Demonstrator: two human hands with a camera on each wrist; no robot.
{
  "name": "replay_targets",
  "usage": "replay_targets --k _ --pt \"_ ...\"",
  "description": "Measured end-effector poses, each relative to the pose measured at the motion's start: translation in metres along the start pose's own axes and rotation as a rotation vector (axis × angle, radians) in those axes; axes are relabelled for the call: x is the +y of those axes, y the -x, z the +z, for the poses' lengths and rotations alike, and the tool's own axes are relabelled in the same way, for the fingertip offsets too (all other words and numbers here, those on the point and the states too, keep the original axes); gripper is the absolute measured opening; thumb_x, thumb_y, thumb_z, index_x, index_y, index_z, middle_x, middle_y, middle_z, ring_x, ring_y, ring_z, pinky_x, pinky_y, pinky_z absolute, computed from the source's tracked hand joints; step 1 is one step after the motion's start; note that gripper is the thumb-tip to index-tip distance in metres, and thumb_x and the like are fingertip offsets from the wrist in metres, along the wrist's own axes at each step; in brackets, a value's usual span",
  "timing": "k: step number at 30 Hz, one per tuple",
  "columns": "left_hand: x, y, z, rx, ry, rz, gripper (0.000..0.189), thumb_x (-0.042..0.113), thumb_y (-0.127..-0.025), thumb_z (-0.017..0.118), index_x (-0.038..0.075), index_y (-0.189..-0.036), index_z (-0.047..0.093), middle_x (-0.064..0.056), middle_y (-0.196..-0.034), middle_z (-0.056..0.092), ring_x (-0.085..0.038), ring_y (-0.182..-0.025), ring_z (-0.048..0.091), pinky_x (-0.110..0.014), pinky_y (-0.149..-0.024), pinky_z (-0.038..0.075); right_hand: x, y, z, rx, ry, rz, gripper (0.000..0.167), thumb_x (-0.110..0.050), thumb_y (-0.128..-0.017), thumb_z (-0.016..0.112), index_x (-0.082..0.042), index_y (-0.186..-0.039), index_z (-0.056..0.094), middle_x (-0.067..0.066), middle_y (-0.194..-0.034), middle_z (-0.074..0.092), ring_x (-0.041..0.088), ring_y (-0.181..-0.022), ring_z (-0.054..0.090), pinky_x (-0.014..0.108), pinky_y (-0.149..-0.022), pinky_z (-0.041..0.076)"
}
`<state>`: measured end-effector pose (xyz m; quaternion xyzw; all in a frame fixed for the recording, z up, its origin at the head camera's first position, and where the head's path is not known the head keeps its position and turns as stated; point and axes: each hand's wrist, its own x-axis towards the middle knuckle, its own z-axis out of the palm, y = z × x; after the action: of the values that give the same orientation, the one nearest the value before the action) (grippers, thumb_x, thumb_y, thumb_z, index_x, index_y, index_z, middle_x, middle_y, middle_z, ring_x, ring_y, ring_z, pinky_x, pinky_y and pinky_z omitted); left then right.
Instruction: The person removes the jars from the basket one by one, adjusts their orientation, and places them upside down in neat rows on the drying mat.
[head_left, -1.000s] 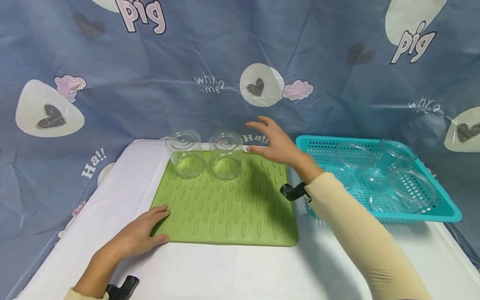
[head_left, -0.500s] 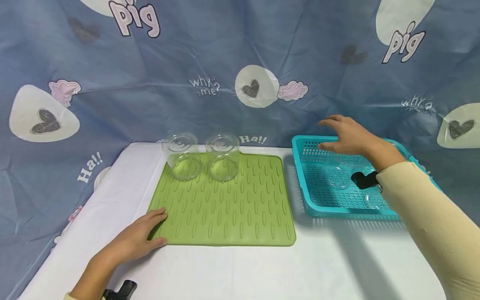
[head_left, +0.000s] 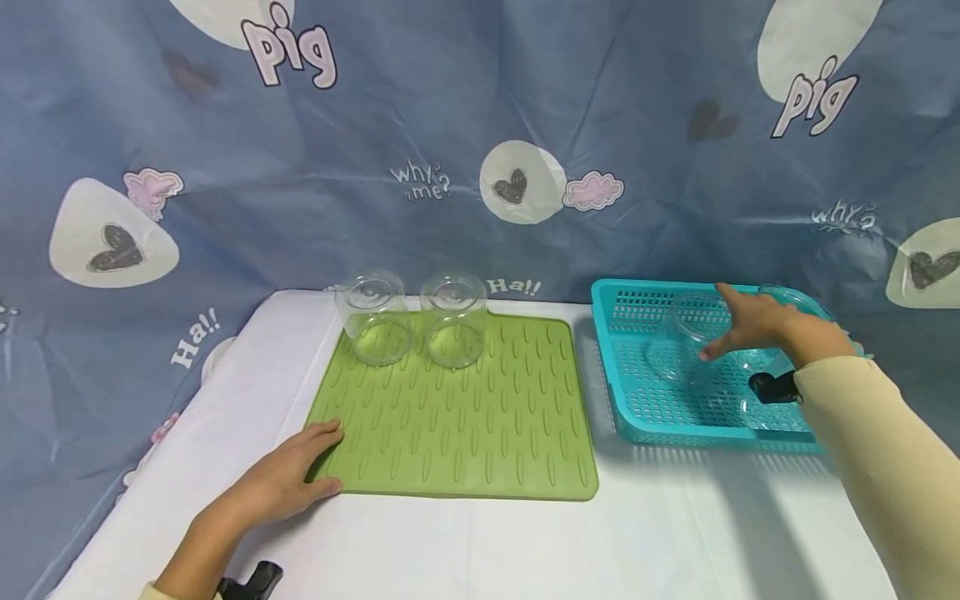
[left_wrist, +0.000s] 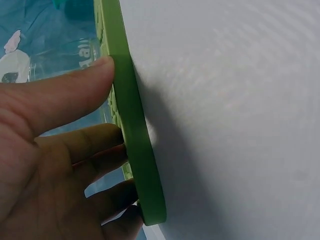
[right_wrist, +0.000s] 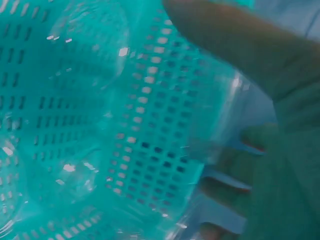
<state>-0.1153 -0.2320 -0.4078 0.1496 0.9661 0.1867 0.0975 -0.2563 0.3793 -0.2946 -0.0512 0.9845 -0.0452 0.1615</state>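
My left hand (head_left: 281,477) rests at the front left corner of the green ridged mat (head_left: 457,433). In the left wrist view its thumb and fingertips touch the edge of the mat (left_wrist: 135,130), not curled round it. Over the turquoise basket (head_left: 712,433) is my right hand (head_left: 772,327), thumb and fingers spread beside a clear cup (head_left: 678,337). Contact with that cup cannot be made out. The right wrist view is blurred; the right hand (right_wrist: 265,125) shows with thumb and fingers apart at the basket wall (right_wrist: 160,115).
Two clear cups (head_left: 375,317) stand mouth down at the back of the mat. More clear cups sit in the basket, one with its rim (head_left: 795,298) showing behind my right hand. A patterned blue cloth (head_left: 337,225) hangs behind the white tabletop (head_left: 525,550).
My right hand has moved right from near the cups on the mat to above the basket, then lowered into it beside a cup. The left hand stays on the mat.
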Motion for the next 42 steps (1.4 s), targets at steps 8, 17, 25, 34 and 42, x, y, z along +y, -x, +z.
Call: replay_targets --k 8,17,25,34,42 --pt "-0.002 0.003 0.001 -0.013 0.014 -0.019 0.07 0.029 -0.085 0.076 -0.004 -0.141 0.049 -0.023 -0.153 0.042 -0.05 -0.138 0.041 -0.064 -0.108 0.04 -0.006 -0.008 0.013 0.03 -0.035 -0.002 0.129 -0.068 -0.074 0.073 0.012 -0.153 0.009 0.04 -0.146 0.037 0.066 -0.131 0.026 0.079 -0.097 0.031" --pt "0.006 -0.009 -0.014 -0.062 -0.017 -0.032 0.072 0.031 -0.083 0.079 -0.004 -0.139 0.052 -0.022 -0.152 0.043 -0.048 -0.138 0.042 -0.063 -0.108 0.042 0.001 -0.007 0.012 0.081 -0.237 -0.025 0.124 -0.057 -0.081 0.075 0.011 -0.154 0.002 0.044 -0.147 0.03 0.062 -0.129 0.036 0.073 -0.093 0.043" --pt "0.003 -0.005 -0.01 -0.067 -0.002 -0.038 0.073 0.031 -0.083 0.078 -0.005 -0.14 0.051 -0.022 -0.153 0.042 -0.049 -0.138 0.041 -0.063 -0.108 0.041 0.002 0.002 0.004 0.129 -0.336 -0.042 0.119 -0.053 -0.086 0.071 0.012 -0.153 -0.004 0.046 -0.147 0.027 0.062 -0.128 0.037 0.071 -0.091 0.044" --pt "-0.001 0.002 -0.004 -0.056 0.001 -0.02 0.072 0.032 -0.084 0.077 -0.005 -0.14 0.05 -0.024 -0.153 0.042 -0.05 -0.137 0.042 -0.064 -0.107 0.041 0.001 0.014 0.001 0.169 -0.499 -0.072 0.11 -0.045 -0.092 0.067 -0.002 -0.158 -0.01 0.037 -0.155 0.026 0.056 -0.136 0.035 0.071 -0.097 0.042" --pt "-0.003 -0.003 -0.005 -0.033 -0.008 -0.005 0.072 0.03 -0.084 0.077 -0.005 -0.141 0.049 -0.024 -0.152 0.042 -0.05 -0.136 0.042 -0.065 -0.106 0.042 -0.005 0.018 -0.006 0.222 -0.521 -0.072 0.111 -0.044 -0.09 0.07 -0.008 -0.159 -0.01 0.033 -0.157 0.027 0.054 -0.138 0.034 0.071 -0.097 0.043"
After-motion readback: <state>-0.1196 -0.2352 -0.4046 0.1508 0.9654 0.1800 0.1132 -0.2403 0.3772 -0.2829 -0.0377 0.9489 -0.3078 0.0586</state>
